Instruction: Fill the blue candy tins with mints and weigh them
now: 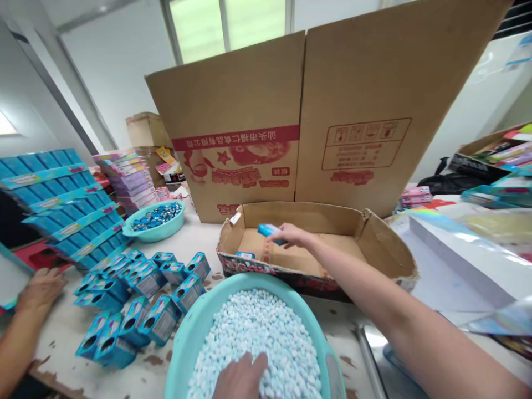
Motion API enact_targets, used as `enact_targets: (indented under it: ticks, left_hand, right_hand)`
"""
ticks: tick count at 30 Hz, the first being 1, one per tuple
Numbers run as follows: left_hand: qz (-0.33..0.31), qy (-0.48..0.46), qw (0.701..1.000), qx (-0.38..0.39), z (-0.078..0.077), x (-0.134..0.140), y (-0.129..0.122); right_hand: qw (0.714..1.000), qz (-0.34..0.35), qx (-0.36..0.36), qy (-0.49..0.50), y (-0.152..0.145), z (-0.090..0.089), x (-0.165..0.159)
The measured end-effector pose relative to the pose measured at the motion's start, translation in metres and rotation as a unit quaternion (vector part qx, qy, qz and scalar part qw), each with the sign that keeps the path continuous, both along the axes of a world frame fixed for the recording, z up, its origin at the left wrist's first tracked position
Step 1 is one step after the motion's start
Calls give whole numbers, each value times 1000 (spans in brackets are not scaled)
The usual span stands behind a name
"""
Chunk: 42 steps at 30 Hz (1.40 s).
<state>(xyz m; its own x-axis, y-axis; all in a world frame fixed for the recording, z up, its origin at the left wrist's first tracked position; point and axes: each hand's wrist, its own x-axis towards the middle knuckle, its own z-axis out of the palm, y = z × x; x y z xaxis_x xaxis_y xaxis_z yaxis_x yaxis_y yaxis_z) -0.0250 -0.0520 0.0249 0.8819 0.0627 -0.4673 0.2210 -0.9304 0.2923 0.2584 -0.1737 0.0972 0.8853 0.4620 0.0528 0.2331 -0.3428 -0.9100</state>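
Blue box [267, 229] in its pinch, the right hand [292, 234] hangs over the cardboard tray [336, 211]. The left hand [241, 379] is at the pellets [260, 317] in the basin [182, 344], apart from that box; its grip I cannot tell. Leftward, more boxes [159, 320] sit on the bench [143, 378].
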Motion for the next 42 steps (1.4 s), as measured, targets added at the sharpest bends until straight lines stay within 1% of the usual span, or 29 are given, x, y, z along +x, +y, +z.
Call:
enact_targets:
  ticks: [1,3,4,5,6,7,8,10,12,14,15,16,17,19,20,22,24,25,27,28,30,31,33,35,36,37,39,40,42]
  left_hand:
    - [-11,-16,1000,2,1,-3,0]
    - [-31,-47,998,9,4,-7,-1]
    - [-41,-61,997,12,5,-9,-1]
    - [-49,-71,996,11,5,-10,0]
    - [-57,-79,995,9,4,-10,0]
    - [-63,-86,994,5,3,-9,2]
    - [-65,-95,993,1,2,-8,4]
    - [-62,-121,990,-22,-2,-5,9]
    - [-29,-140,987,-68,-4,0,15]
    - [59,-129,978,-152,-1,4,19]
    - [121,-115,964,-209,2,5,19]
    - [190,-102,938,-271,6,7,19]
    - [258,-94,901,-335,11,8,18]
    - [365,-88,812,-446,20,10,15]
    - [401,-83,771,-488,24,12,14]
    - [436,-62,709,-551,30,14,13]
    - [441,-60,667,-598,35,16,14]
    - [440,-76,650,-614,37,17,14]
    - [459,-131,622,-621,39,19,12]
    - [479,-144,615,-609,39,19,11]
    - [515,-117,613,-588,34,21,7]
    - [520,-89,611,-590,31,21,5]
    - [498,-50,597,-627,24,22,4]
    - [475,-52,572,-667,21,21,6]
    - [473,-54,560,-678,23,21,6]
    - [472,-56,549,-688,27,21,7]
    - [461,-69,528,-710,41,21,7]
    - [448,-88,520,-722,51,21,5]
    - [413,-146,512,-739,69,22,1]
  right_hand:
    - [1000,4,8,20,-5,11,-3]
    - [998,0,53,46,-22,33,-18]
    - [994,-5,94,57,-34,43,-30]
    - [984,-7,162,72,-48,51,-46]
    - [973,-9,218,80,-63,56,-64]
    - [965,-12,248,84,-80,59,-85]
    - [963,-23,257,81,-97,59,-107]
    - [972,-51,222,56,-133,51,-153]
    - [987,-83,134,3,-165,35,-197]
    - [993,-99,21,-66,-188,13,-238]
    - [990,-95,-24,-97,-195,1,-255]
    - [988,-81,-59,-117,-199,-12,-271]
    - [986,-63,-86,-129,-200,-24,-284]
    - [982,-31,-127,-138,-193,-46,-303]
    - [979,-24,-144,-140,-187,-56,-308]
    - [974,-37,-173,-143,-174,-73,-315]
    - [969,-86,-182,-144,-162,-87,-319]
    - [967,-119,-171,-144,-158,-95,-321]
    - [966,-190,-109,-138,-154,-110,-326]
    - [966,-218,-64,-123,-155,-117,-330]
    - [967,-246,23,-63,-160,-127,-336]
    - [965,-255,55,-25,-164,-128,-338]
    - [953,-286,96,29,-173,-118,-336]
    - [934,-332,129,16,-175,-96,-326]
    - [929,-339,146,-12,-171,-84,-317]
    - [932,-323,159,-41,-164,-71,-307]
    - [954,-236,162,-89,-140,-50,-287]
    - [965,-183,153,-104,-124,-44,-277]
    - [979,-99,132,-118,-89,-38,-263]
